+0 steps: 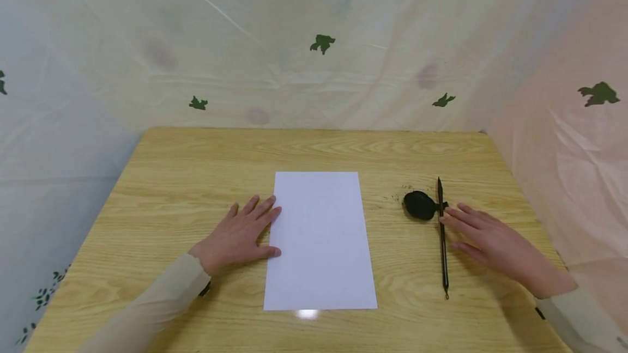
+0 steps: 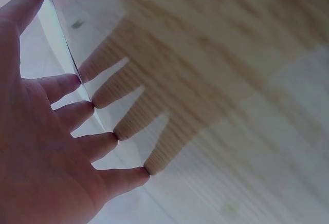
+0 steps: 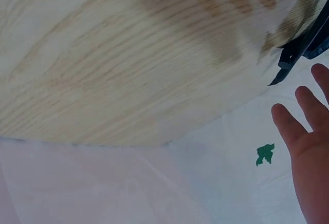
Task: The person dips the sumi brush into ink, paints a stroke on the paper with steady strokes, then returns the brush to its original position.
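Note:
A white sheet of paper (image 1: 319, 241) lies flat on the wooden table in front of me. My left hand (image 1: 237, 238) is spread at its left side, thumb and index fingertip on the edge; in the left wrist view the fingertips touch the glossy surface. To the right, a black writing brush (image 1: 444, 255) with a pointed tip and a small end loop rests across the stub of a black oval ink dish (image 1: 419, 205). My right hand (image 1: 495, 241) is beside the brush with fingers extended, fingertips right at its shaft. The right wrist view shows the brush (image 3: 307, 42) just past the fingers.
Small dark specks (image 1: 395, 198) mark the wood by the dish. The wooden table (image 1: 196, 162) has rounded far corners. Pale sheeting (image 1: 245, 42) with green leaf shapes hangs behind it and along both sides.

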`<state>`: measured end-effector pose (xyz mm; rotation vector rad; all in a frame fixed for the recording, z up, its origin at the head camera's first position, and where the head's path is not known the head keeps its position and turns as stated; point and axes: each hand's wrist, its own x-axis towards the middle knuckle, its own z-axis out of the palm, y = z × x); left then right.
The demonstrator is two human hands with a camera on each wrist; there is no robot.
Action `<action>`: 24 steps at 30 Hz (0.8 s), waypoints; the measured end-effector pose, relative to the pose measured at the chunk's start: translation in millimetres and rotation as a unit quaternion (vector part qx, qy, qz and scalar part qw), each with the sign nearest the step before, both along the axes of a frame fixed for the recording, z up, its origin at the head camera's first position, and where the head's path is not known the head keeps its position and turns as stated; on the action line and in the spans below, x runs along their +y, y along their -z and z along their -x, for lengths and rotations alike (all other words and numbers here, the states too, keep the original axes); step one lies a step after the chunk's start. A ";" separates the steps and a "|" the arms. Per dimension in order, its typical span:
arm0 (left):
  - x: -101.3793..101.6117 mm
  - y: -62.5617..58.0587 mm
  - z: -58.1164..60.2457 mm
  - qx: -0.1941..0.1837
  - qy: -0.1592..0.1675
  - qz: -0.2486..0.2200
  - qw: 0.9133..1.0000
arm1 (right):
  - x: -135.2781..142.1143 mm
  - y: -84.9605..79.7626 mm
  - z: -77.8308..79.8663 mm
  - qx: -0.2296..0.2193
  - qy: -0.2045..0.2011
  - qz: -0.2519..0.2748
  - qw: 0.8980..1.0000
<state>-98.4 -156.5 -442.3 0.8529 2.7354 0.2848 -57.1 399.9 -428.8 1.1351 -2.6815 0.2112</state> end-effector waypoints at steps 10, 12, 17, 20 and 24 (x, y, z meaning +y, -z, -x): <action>0.4 -0.1 -0.2 0.005 0.002 0.003 1.000 | -6.1 1.3 4.8 0.032 -0.040 -0.017 0.999; 0.4 -0.5 -0.4 0.005 0.003 0.004 1.000 | -7.5 3.5 4.7 0.026 -0.040 -0.020 0.999; 0.9 -1.5 -0.7 0.000 0.002 0.004 1.000 | -10.2 9.5 3.9 0.025 -0.052 -0.017 0.998; 1.0 -1.8 -0.7 0.000 0.002 0.006 1.000 | -11.9 10.8 3.5 0.028 -0.057 -0.020 0.998; 0.7 -1.6 -0.5 0.001 0.002 0.007 1.000 | -13.9 10.3 1.8 0.033 -0.059 -0.031 0.997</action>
